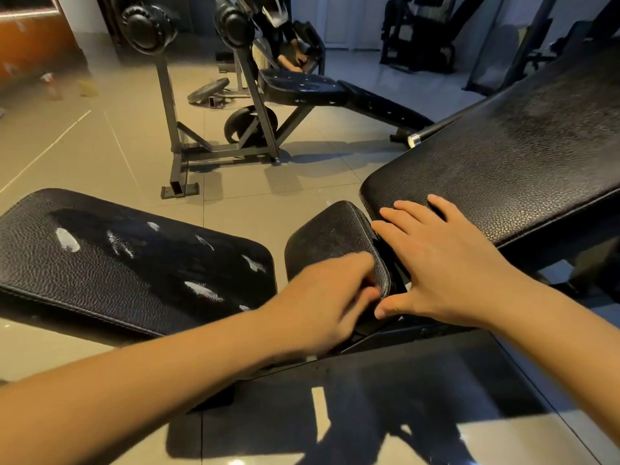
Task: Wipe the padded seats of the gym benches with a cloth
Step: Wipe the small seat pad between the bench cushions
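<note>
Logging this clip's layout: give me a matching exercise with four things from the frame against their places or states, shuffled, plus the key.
1. wide black leather pad with white scuffs
2. small rounded black leather seat pad
3. long black textured backrest pad
4. black padded bench with holes

A. right hand lies flat on its end
B. farthest away, in the background
C. left hand, blurred, at its near edge
D. lower left, no hand on it

Pairs: 1-D, 2-C, 3-A, 4-B

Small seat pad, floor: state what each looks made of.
Small seat pad: black leather or vinyl, likely synthetic, with pebbled grain, stitched piping at the edge and a slight sheen. Floor: glazed beige tile, judging by grout lines and glossy reflections.
</note>
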The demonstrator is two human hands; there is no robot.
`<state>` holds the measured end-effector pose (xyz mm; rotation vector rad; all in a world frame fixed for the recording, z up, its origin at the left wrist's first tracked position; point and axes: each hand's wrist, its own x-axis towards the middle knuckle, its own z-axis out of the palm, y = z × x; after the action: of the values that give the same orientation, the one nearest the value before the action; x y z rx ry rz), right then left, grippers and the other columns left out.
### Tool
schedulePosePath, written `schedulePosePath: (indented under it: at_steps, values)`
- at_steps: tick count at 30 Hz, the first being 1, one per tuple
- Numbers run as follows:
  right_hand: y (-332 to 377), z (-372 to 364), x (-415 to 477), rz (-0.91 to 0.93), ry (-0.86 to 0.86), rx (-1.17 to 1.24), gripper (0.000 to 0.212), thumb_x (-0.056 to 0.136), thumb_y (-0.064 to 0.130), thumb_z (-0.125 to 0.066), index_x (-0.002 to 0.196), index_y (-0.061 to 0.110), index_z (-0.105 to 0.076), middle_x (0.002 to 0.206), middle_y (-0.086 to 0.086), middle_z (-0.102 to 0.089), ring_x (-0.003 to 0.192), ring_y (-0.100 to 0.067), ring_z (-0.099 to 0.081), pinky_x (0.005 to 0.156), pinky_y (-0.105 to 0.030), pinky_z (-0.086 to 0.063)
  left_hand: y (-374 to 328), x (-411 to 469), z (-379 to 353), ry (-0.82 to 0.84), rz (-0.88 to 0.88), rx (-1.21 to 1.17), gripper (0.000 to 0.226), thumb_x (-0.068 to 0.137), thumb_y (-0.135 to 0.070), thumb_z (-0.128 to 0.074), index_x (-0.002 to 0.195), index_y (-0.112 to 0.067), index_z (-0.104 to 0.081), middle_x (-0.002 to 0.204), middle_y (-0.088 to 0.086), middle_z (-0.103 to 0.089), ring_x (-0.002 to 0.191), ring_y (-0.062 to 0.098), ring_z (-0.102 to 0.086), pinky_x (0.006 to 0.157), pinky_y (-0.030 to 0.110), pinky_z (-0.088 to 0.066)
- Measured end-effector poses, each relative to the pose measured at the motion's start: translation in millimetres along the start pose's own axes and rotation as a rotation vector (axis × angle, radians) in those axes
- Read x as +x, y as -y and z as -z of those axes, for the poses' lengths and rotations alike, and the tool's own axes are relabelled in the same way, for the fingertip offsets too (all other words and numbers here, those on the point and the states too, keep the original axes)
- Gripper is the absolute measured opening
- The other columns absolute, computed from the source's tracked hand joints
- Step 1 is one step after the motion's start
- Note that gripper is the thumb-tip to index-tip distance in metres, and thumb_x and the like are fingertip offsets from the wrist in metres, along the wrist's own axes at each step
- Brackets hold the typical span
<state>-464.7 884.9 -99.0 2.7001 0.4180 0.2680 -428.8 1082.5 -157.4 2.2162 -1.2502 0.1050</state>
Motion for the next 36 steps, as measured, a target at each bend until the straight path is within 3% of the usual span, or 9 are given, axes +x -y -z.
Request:
schedulePosePath:
  at_steps: [2, 5, 10, 15, 19, 24, 28, 32, 36]
  values:
    - [0, 0, 0, 0.002, -0.008, -0.002, 0.116, 0.057, 0.094, -0.040, 0.134, 0.010, -0.061, 0.137, -0.012, -0.062, 0.132, -0.033, -0.055, 0.110, -0.060, -0.041, 3, 4, -2, -0.025, 0.013, 0.019, 0.013, 0.103, -0.030, -0.053, 0.100, -0.017, -0.050, 0.091, -0.003, -0.057, 0.081, 0.016, -0.052, 0.071, 0.032, -0.041]
    - [1, 2, 0, -0.004, 0.003, 0.001, 0.119, 0.058, 0.097, -0.040, 0.137, 0.009, -0.058, 0.140, -0.012, -0.061, 0.135, -0.033, -0.053, 0.112, -0.060, -0.040, 37, 23, 2, -0.114, 0.277, 0.045, 0.015, 0.104, -0.032, -0.051, 0.103, -0.018, -0.048, 0.094, -0.002, -0.057, 0.089, 0.024, -0.058, 0.072, 0.035, -0.038]
    - [1, 2, -1, -0.006, 0.014, -0.002, 0.118, 0.058, 0.095, -0.043, 0.139, 0.010, -0.056, 0.141, -0.012, -0.059, 0.136, -0.032, -0.051, 0.113, -0.059, -0.038, 12, 8, -2, -0.027, 0.014, -0.068, 0.011, 0.103, -0.033, -0.053, 0.102, -0.023, -0.049, 0.091, -0.009, -0.057, 0.082, 0.009, -0.054, 0.071, 0.027, -0.041]
    - [3, 6, 0, -0.014, 0.044, 0.000, 0.121, 0.058, 0.095, -0.042, 0.144, 0.011, -0.051, 0.146, -0.010, -0.055, 0.141, -0.031, -0.046, 0.117, -0.057, -0.033, 43, 33, 1, -0.173, 0.277, -0.031, 0.014, 0.102, -0.031, -0.055, 0.099, -0.019, -0.049, 0.086, -0.006, -0.058, 0.084, 0.021, -0.059, 0.069, 0.034, -0.037]
    - [1, 4, -2, -0.015, 0.029, -0.009, 0.119, 0.057, 0.095, -0.043, 0.140, 0.010, -0.055, 0.142, -0.011, -0.058, 0.138, -0.031, -0.049, 0.115, -0.057, -0.036, 19, 19, -2, -0.049, 0.097, -0.079, 0.013, 0.103, -0.034, -0.054, 0.099, -0.023, -0.047, 0.087, -0.008, -0.058, 0.079, 0.011, -0.055, 0.070, 0.032, -0.044]
    - [2, 4, 0, -0.012, 0.040, 0.001, 0.120, 0.057, 0.095, -0.041, 0.142, 0.011, -0.053, 0.143, -0.010, -0.057, 0.138, -0.031, -0.049, 0.116, -0.058, -0.036, 35, 37, 3, -0.147, 0.225, -0.011, 0.012, 0.102, -0.031, -0.055, 0.099, -0.022, -0.048, 0.085, -0.009, -0.055, 0.082, 0.019, -0.058, 0.070, 0.036, -0.039]
    - [0, 5, 0, -0.023, 0.046, -0.007, 0.119, 0.057, 0.095, -0.043, 0.142, 0.011, -0.053, 0.144, -0.010, -0.057, 0.139, -0.030, -0.047, 0.116, -0.057, -0.035, 19, 23, -1, -0.037, 0.057, -0.137, 0.010, 0.102, -0.031, -0.055, 0.101, -0.021, -0.051, 0.088, -0.008, -0.061, 0.080, 0.011, -0.058, 0.072, 0.035, -0.048]
    - [1, 5, 0, -0.012, 0.043, 0.003, 0.120, 0.057, 0.096, -0.041, 0.140, 0.011, -0.054, 0.142, -0.010, -0.058, 0.138, -0.031, -0.049, 0.115, -0.058, -0.036, 40, 40, 2, -0.166, 0.247, -0.044, 0.013, 0.101, -0.030, -0.056, 0.098, -0.020, -0.049, 0.080, -0.011, -0.055, 0.077, 0.016, -0.054, 0.077, 0.047, -0.049]
    - [1, 3, 0, -0.010, 0.033, 0.013, 0.118, 0.058, 0.095, -0.038, 0.139, 0.011, -0.055, 0.140, -0.010, -0.059, 0.136, -0.031, -0.051, 0.114, -0.058, -0.038, 15, 22, -2, -0.053, 0.035, -0.189, 0.010, 0.102, -0.029, -0.056, 0.100, -0.020, -0.052, 0.089, -0.007, -0.061, 0.081, 0.011, -0.057, 0.075, 0.035, -0.049]
